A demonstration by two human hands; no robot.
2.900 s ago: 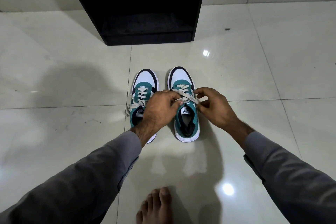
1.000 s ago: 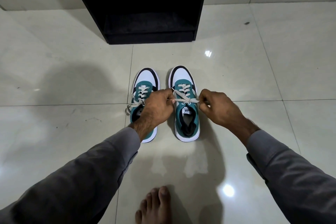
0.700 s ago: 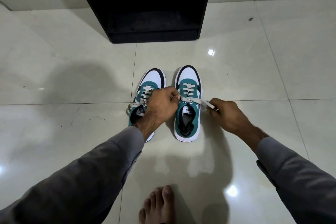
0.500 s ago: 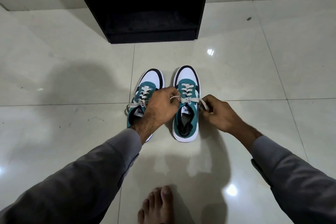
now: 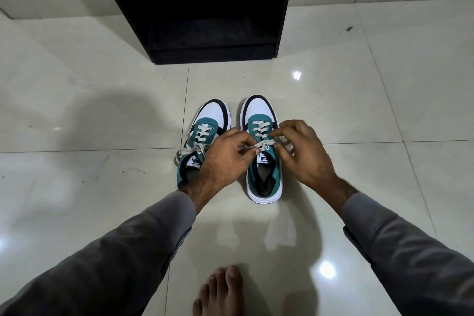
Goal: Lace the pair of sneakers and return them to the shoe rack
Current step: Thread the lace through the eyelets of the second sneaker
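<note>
On a glossy tiled floor (image 5: 384,110), just near of a black shoe rack (image 5: 213,54), two teal-and-white sneakers stand side by side, toes pointing away. Over the right sneaker (image 5: 264,167), the left hand (image 5: 225,159) and right hand (image 5: 305,154) each pinch the pale lace (image 5: 259,146) above the tongue. The left sneaker (image 5: 202,131) is laced, its ends trailing left. A bare foot (image 5: 220,292) rests nearest the camera.

You've got two sneakers, a left one (image 5: 205,133) and a right one (image 5: 264,174), side by side; two hands on them, left hand (image 5: 225,159) and right hand (image 5: 302,154); two grey sleeves; one black shoe rack (image 5: 205,7); one bare foot (image 5: 220,292).
</note>
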